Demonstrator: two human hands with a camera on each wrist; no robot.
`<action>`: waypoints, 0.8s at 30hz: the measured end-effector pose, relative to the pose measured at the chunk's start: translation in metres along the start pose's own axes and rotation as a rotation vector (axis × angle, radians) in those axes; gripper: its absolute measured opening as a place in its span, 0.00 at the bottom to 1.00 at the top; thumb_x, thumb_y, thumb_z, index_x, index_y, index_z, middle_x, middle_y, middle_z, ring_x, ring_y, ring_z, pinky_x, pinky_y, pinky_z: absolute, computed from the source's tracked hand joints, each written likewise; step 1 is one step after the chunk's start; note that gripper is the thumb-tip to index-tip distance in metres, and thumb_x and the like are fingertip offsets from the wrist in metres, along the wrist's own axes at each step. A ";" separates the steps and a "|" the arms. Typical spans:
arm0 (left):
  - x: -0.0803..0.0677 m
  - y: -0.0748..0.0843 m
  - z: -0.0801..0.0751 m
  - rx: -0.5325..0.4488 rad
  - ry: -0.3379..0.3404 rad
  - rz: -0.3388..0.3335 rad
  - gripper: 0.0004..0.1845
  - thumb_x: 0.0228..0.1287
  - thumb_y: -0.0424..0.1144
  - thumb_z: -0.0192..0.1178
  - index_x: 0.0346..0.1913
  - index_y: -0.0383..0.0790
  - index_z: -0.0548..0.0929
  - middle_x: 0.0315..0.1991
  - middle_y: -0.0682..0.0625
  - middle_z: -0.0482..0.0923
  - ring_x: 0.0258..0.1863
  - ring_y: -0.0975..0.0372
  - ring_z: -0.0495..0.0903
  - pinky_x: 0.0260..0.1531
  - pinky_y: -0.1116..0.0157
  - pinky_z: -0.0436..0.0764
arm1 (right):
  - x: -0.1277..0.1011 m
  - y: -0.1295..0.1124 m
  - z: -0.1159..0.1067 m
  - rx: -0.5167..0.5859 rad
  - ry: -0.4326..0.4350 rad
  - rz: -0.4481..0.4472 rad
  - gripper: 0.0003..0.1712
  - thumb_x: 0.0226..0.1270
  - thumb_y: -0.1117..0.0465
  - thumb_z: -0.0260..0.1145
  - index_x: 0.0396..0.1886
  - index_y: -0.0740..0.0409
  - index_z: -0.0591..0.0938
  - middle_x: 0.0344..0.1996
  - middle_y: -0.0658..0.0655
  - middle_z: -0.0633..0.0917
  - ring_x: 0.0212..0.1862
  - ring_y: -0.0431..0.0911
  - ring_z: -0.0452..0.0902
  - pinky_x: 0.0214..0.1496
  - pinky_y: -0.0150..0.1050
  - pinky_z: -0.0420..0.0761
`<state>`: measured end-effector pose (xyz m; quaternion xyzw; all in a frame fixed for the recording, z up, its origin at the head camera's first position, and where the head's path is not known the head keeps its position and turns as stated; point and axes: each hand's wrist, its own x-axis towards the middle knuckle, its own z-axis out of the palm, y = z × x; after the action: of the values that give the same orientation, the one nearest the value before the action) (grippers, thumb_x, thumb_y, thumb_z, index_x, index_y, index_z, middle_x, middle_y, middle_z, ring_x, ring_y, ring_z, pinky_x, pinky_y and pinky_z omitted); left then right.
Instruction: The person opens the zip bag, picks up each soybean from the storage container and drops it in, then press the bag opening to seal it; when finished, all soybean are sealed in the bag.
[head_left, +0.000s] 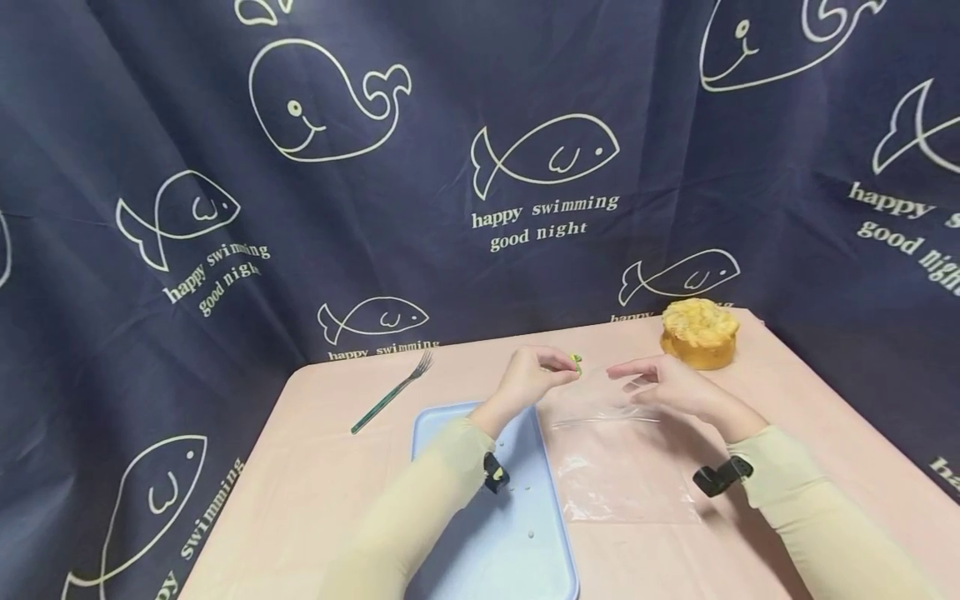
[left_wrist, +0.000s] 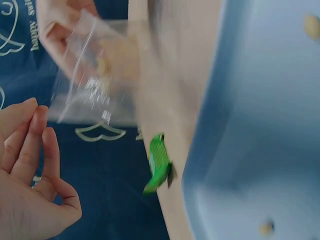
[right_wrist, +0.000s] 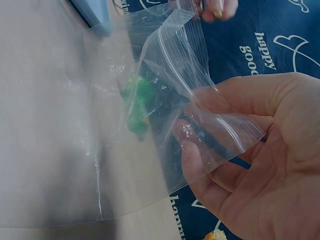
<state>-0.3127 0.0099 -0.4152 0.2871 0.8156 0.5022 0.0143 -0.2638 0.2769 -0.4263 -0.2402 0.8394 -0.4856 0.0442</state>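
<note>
Fingers, right: thumb and fingertips [right_wrist: 197, 162] of the right hand [head_left: 671, 383] pinch the top edge of a clear zip bag [head_left: 626, 467], lifting its mouth off the table; the other fingers lie fairly straight.
Fingers, left: in the head view the left hand [head_left: 528, 377] has its fingers curled in toward the thumb beside a small green clip [head_left: 576, 362]. In the left wrist view the fingers [left_wrist: 30, 135] stand loosely together and the clip [left_wrist: 159, 167] shows apart from them, so whether it is held I cannot tell.
Green clip: at the left fingertips, just at 9 o'clock of the bag's raised mouth; seen blurred through the plastic in the right wrist view [right_wrist: 137, 105].
Bag: flat on the pink table [head_left: 315, 467] from its middle down, at 3 o'clock of the tray and touching its edge; the upper end is held up between the two hands.
Tray: pale blue tray [head_left: 457, 421] under the left forearm, with a few small crumbs in it.
Bread: a round golden bun [head_left: 699, 333] at the table's far corner, at 1 o'clock of the right hand, near it and apart.
Fork: a green-handled fork [head_left: 393, 392] at 10 o'clock of the tray, lying apart on the table.
Backdrop: dark blue cloth [head_left: 450, 125] printed with white fish and whales.
</note>
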 end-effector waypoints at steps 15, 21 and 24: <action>0.012 -0.010 0.029 -0.022 -0.039 0.013 0.06 0.60 0.35 0.75 0.39 0.44 0.92 0.36 0.62 0.88 0.36 0.72 0.81 0.41 0.72 0.80 | -0.001 -0.002 0.002 0.006 0.013 0.027 0.29 0.57 0.76 0.70 0.60 0.79 0.77 0.58 0.74 0.80 0.53 0.65 0.81 0.51 0.35 0.82; 0.011 -0.016 0.007 -0.125 0.060 0.015 0.07 0.66 0.35 0.70 0.45 0.39 0.90 0.41 0.55 0.89 0.39 0.67 0.84 0.40 0.68 0.83 | -0.002 -0.003 0.000 0.014 0.005 0.029 0.30 0.57 0.76 0.70 0.60 0.80 0.76 0.58 0.74 0.80 0.53 0.63 0.82 0.50 0.35 0.83; 0.005 -0.027 -0.017 -0.071 0.082 -0.008 0.08 0.67 0.35 0.69 0.46 0.39 0.90 0.42 0.52 0.89 0.38 0.65 0.85 0.40 0.68 0.83 | -0.001 -0.001 0.001 0.015 0.000 0.029 0.30 0.56 0.76 0.70 0.60 0.80 0.76 0.58 0.74 0.80 0.52 0.62 0.83 0.50 0.34 0.83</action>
<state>-0.3341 -0.0101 -0.4281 0.2624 0.7981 0.5423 -0.0069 -0.2625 0.2758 -0.4262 -0.2277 0.8391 -0.4913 0.0528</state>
